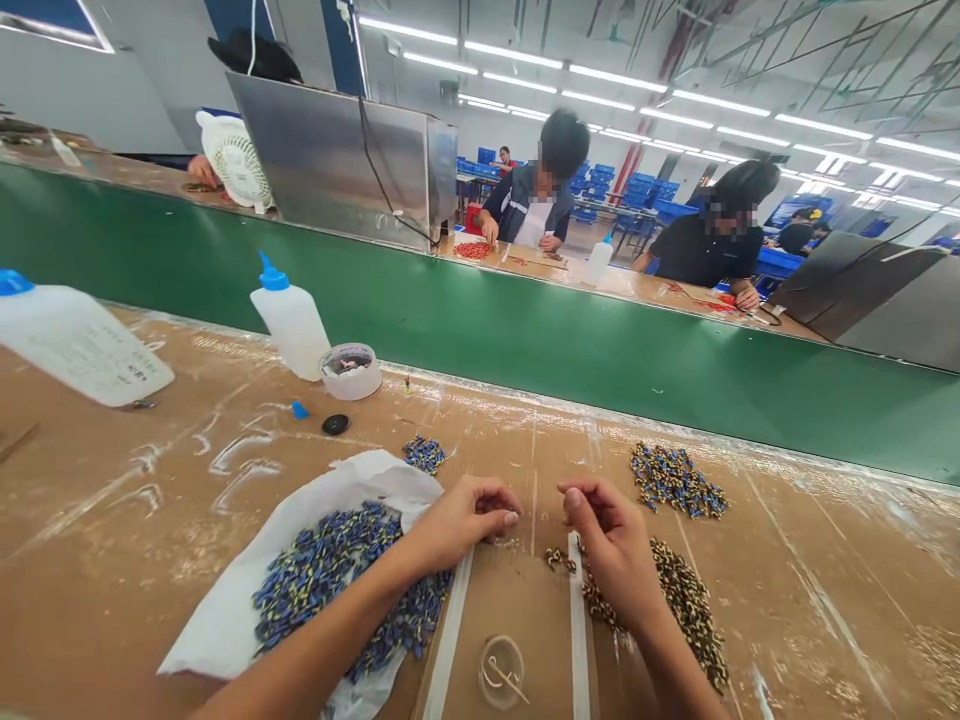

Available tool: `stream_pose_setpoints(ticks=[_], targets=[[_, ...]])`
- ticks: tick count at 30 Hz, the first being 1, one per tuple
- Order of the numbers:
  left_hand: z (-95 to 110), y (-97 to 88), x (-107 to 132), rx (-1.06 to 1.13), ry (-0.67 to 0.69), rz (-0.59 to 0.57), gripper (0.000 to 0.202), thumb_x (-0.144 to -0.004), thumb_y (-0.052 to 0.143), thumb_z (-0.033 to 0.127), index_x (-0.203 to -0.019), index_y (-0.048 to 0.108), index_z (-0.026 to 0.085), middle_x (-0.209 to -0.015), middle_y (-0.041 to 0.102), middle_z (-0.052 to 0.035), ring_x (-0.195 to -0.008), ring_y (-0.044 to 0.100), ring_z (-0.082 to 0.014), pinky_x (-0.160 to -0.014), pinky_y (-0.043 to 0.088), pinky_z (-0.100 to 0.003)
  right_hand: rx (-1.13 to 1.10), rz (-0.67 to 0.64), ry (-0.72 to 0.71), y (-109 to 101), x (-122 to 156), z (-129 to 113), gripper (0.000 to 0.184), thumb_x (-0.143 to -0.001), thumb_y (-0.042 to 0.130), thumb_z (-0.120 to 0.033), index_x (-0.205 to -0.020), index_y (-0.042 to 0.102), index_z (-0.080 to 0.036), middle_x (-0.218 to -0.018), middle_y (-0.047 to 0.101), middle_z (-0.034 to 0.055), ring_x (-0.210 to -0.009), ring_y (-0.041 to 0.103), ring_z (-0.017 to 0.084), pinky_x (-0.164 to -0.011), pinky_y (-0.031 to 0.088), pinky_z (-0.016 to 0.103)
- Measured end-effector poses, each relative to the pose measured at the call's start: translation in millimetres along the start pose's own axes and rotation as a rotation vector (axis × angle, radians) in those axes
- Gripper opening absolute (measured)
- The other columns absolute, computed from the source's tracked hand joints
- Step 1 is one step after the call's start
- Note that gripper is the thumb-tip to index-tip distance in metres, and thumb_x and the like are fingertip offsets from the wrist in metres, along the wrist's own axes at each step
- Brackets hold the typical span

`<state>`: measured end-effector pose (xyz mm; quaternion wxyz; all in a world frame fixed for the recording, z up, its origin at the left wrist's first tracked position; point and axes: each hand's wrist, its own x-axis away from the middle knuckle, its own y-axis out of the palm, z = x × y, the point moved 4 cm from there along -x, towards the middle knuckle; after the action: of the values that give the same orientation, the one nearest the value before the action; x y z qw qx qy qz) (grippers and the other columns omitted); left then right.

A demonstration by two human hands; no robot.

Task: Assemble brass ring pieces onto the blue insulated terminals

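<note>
My left hand [469, 520] is over the strip of cardboard between two white tape lines, its fingers curled in and the thumb close to them. What it pinches, if anything, is too small to make out. Facing it across a small gap, my right hand [611, 535] has its thumb pressed to the bent fingers, with any held piece hidden. Beneath my left forearm, small blue and yellow pieces [322, 570] lie heaped on a white sheet [217, 620]. Small gold and dark pieces [690, 610] are piled beside my right wrist. Nearer me stands a small clear cup [501, 672] with a thin stick in it.
Small piles of blue pieces [425, 454] and blue-gold pieces [679, 480] lie farther back. Behind are a blue-capped bottle [292, 325], a tape roll [351, 372], a black disc [335, 425] and a large white bottle [82, 345]. Across the green belt [525, 330], two people work.
</note>
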<state>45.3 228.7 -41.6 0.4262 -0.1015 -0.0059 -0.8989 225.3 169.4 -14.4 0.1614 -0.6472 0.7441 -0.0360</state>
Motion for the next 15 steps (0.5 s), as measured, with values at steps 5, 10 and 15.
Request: stream_pose_setpoints(ticks=[5, 10, 15], targets=[[2, 1.6, 2, 0.009, 0.029, 0.015, 0.029, -0.076, 0.071, 0.036, -0.088, 0.068, 0.01, -0.07, 0.064, -0.0024, -0.064, 0.054, -0.0125, -0.062, 0.044, -0.024, -0.032, -0.618, 0.111, 7, 18, -20, 0.026, -0.089, 0.06, -0.045, -0.078, 0.062, -0.021, -0.072, 0.059, -0.0004, -0.064, 0.05, 0.014, -0.06, 0.04, 0.024], [-8, 1.8, 0, 0.089, -0.006, -0.002, 0.031, -0.073, 0.072, 0.037, -0.089, 0.065, 0.011, -0.073, 0.065, -0.0027, -0.062, 0.057, -0.0123, -0.058, 0.045, -0.023, 0.149, -0.854, 0.16, 7, 48, -27, 0.032, -0.073, 0.08, -0.039, -0.099, 0.066, -0.026, -0.085, 0.065, -0.0014, -0.072, 0.051, 0.014, -0.066, 0.043, 0.024], [-9, 0.8, 1, 0.078, -0.012, -0.004, 0.025, -0.07, 0.072, 0.033, -0.08, 0.063, 0.012, -0.067, 0.063, -0.001, -0.059, 0.055, -0.0115, -0.055, 0.041, -0.021, 0.179, -0.966, 0.11, 25, 68, 3, 0.03, -0.074, 0.074, -0.022, -0.103, 0.065, -0.022, -0.074, 0.064, -0.0032, -0.063, 0.05, 0.01, -0.06, 0.041, 0.019]])
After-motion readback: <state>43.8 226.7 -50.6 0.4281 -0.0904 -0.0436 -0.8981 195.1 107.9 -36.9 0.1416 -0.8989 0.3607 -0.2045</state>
